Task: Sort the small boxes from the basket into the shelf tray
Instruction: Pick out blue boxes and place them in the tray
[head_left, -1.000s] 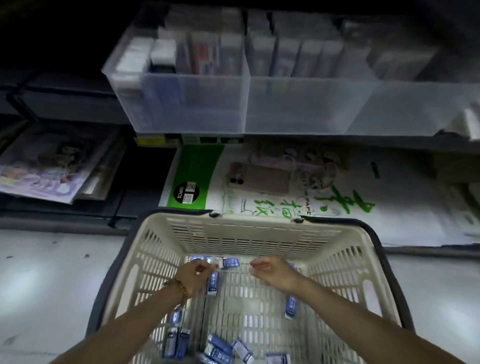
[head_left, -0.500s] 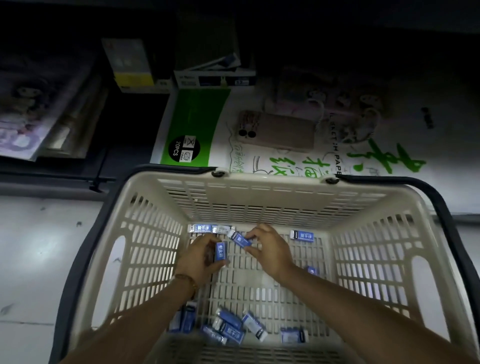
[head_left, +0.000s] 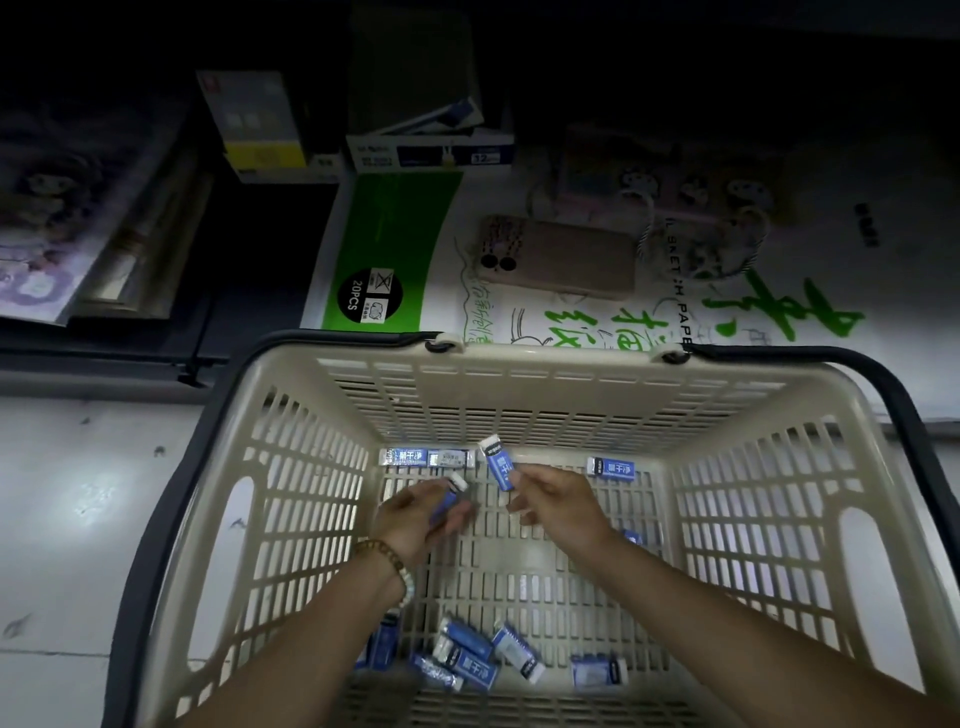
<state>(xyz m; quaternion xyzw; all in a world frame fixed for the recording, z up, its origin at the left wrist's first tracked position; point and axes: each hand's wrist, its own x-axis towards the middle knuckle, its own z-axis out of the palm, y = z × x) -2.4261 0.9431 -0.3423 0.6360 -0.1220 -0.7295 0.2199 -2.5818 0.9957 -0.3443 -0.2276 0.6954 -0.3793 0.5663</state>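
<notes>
I am looking straight down into a beige slatted basket (head_left: 519, 358) with a dark handle, standing on a pale floor (head_left: 78, 519). Both of the person's hands are inside it, close to the far wall.

The right hand (head_left: 563, 506) pinches a small blue box (head_left: 497, 464) between thumb and fingertips. The long axis of this box runs up the view and leans slightly left, with its white end pointing at the far wall.

The left hand (head_left: 415, 519) has a beaded bracelet (head_left: 387, 553) at the wrist. It curls around a second blue box (head_left: 451, 496), whose white end pokes out toward the far wall and a little right. The rest of that box is blurred and half covered by the fingers.

A pair of boxes (head_left: 428, 458) lies end to end at the foot of the far wall, long axes running left to right. A lone box (head_left: 610, 466) lies the same way, further right.

At the near end, a cluster of boxes (head_left: 467, 657) points in mixed directions, and the left forearm hides its left edge. A corner of another box (head_left: 631, 538) peeks out behind the right wrist. I cannot read the print on any of the boxes.

Beyond the basket lies a green-and-white paper pack (head_left: 384, 249) with a phone (head_left: 558, 257) on it. The shelf behind is too dark to make out.
</notes>
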